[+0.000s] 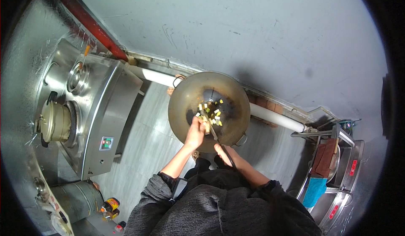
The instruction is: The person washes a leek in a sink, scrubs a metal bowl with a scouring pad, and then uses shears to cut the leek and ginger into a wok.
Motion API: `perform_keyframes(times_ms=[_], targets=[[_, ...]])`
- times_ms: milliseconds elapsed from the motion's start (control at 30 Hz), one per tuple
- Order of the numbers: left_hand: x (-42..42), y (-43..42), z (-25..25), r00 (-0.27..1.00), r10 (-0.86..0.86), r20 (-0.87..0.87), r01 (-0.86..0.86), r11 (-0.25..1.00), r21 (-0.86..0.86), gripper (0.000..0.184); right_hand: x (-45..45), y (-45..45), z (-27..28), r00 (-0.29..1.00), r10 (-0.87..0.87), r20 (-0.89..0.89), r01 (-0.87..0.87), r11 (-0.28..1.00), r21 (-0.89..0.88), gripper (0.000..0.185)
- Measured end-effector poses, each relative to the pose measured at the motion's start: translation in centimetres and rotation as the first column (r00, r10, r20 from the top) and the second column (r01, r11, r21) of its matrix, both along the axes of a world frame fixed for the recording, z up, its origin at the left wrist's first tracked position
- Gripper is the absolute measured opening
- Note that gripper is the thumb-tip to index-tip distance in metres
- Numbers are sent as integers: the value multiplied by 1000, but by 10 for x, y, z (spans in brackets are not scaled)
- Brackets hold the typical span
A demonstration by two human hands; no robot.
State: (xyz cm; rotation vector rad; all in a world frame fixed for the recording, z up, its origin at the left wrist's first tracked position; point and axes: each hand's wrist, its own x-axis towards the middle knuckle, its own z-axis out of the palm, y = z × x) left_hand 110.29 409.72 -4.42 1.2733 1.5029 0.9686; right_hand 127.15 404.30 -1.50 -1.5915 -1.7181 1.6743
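A large wok (181, 109) stands in front of me, with small white and yellow-green cut pieces (217, 118) scattered in its dark bottom. Over its near side, my left hand (195, 134) is closed on a pale yellow-green piece of food (206, 127). My right hand (225, 152) is wrapped round the dark handle of a long, thin tool (211, 128), which looks like a knife. The tool's far end lies beside the left fingers, above the cut pieces. Whether it touches the food is too small to tell.
At left is a steel stove (99, 109) with a lidded pot (57, 122). A metal drum (76, 198) and bottles (110, 205) stand below it. White pipe (276, 117) runs behind the wok along the wall. A steel rack (346, 172) at right bears a blue cloth (315, 191).
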Motion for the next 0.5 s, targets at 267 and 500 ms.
perform_keyframes(times_ms=[267, 500], targets=[[5, -6, -3, 984, -42, 171, 64, 991, -120, 11, 3, 9, 7, 992, 18, 125, -7, 996, -90, 67], [9, 1, 9, 951, 48, 304, 28, 971, -239, 12, 9, 4, -14, 999, 13, -30, -14, 1000, -21, 63]])
